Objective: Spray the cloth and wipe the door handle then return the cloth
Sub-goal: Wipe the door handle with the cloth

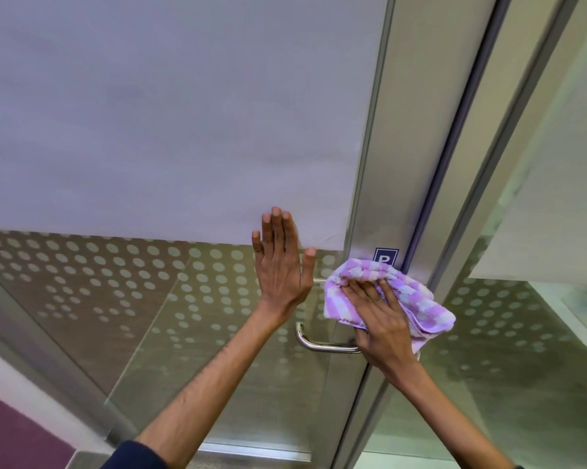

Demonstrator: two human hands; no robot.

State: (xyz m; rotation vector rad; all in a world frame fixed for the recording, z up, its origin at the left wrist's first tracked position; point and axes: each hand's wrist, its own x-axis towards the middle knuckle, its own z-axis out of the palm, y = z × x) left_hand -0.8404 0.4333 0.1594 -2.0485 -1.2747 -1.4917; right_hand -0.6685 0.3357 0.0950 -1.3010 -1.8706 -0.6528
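Head view, looking at a glass door with a metal frame. Landmark: the door handle [322,345], a curved steel bar fixed to the door's metal stile [376,184].

Right hand [381,324]: palm down, fingers spread flat, pressing the cloth [417,301] against the stile just above the handle's lower bend. Hand is not fisted; fingers lie extended over the fabric, pinning it rather than gripping it. Heel of the hand sits right at the handle's lower end, where the bar meets the stile; cannot tell whether the thumb wraps the bar.

Cloth: purple and white stripes, bunched, most of it showing above and right of the handle, spilling past the stile's edge. Its top edge touches the bottom of a small blue sticker [385,256] with a white letter, partly covered.

Left hand [281,265]: fully open, fingers straight and together, thumb out, palm flat on the glass panel [149,282] just left of and above the handle. Holds nothing. Upper end of the handle is hidden behind this hand and the cloth.

Glass left of the handle carries a pattern of frosted dots; above it, a solid frosted band [166,113]. A dark sleeve [132,456] shows on the left forearm, well below the handle.
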